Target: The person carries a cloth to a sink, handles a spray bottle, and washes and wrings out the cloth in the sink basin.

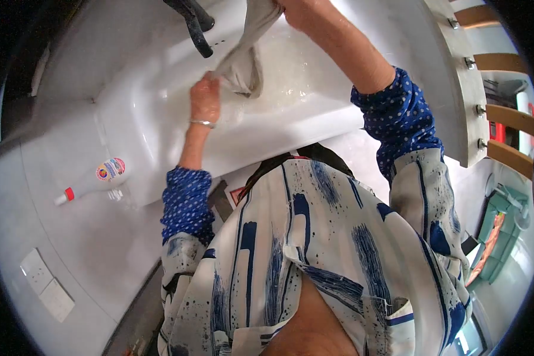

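Observation:
A wet grey-beige cloth point(241, 66) is stretched over a white sink basin point(160, 110), its lower fold hanging above cloudy, bubbly water point(296, 86). My left hand point(205, 99), slightly blurred, is closed on the cloth's near left end. At the top edge of the view, my right hand point(296, 12) grips the other end, higher up; part of that hand is cut off. A dark faucet point(194, 29) juts over the basin just left of the cloth. Blue dotted sleeve covers point(187, 202) are on both forearms.
Left of the sink stands a clear bottle with a red cap point(70, 194). White socket plates point(46, 283) are on the wall at lower left. Wooden slats point(510, 117) bolted to a pale board point(457, 77) flank the right side. A green container point(498, 237) is farther down right.

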Motion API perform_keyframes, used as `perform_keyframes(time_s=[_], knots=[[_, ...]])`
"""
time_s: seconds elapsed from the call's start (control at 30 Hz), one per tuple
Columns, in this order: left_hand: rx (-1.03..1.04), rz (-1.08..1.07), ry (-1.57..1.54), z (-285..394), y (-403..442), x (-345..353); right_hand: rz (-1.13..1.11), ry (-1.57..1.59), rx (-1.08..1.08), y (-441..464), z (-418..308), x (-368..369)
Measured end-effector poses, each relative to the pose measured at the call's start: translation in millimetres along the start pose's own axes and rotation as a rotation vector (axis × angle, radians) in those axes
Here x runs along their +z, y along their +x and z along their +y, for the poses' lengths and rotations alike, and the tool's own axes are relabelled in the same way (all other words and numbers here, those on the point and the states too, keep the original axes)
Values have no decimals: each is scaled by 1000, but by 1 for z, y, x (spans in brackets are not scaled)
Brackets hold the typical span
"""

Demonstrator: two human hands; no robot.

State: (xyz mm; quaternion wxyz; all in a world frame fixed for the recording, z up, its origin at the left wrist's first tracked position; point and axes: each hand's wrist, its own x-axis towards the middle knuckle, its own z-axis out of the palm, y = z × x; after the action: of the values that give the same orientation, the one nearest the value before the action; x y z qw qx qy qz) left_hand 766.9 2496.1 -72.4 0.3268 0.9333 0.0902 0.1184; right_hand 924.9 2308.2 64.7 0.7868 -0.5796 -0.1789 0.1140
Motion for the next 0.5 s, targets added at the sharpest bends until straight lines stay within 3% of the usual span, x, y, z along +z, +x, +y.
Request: perform_keyframes(time_s=[0.03, 0.1, 0.23, 0.3, 0.33, 0.4, 0.43, 0.5], knots=[[-47, -34, -1, 21, 5, -25, 12, 13, -24, 3, -8, -6], [49, 139, 58, 47, 10, -52, 56, -35, -66, 4, -33, -13], [31, 222, 40, 74, 23, -89, 173, -68, -188, -1, -69, -23], [208, 361, 40, 82, 25, -92, 172, -41, -259, -9, -65, -33], [200, 360, 39, 78, 23, -87, 176, -99, -283, -17, -61, -39], [398, 349, 240, 57, 15, -62, 305, -294, -201, -17, -19, -56], [385, 288, 258, 44, 7, -44, 319, -322, -5, -26, -4, -59], [285, 89, 277, 18, -14, -4, 273, -555, -61, -32, 88, -100]])
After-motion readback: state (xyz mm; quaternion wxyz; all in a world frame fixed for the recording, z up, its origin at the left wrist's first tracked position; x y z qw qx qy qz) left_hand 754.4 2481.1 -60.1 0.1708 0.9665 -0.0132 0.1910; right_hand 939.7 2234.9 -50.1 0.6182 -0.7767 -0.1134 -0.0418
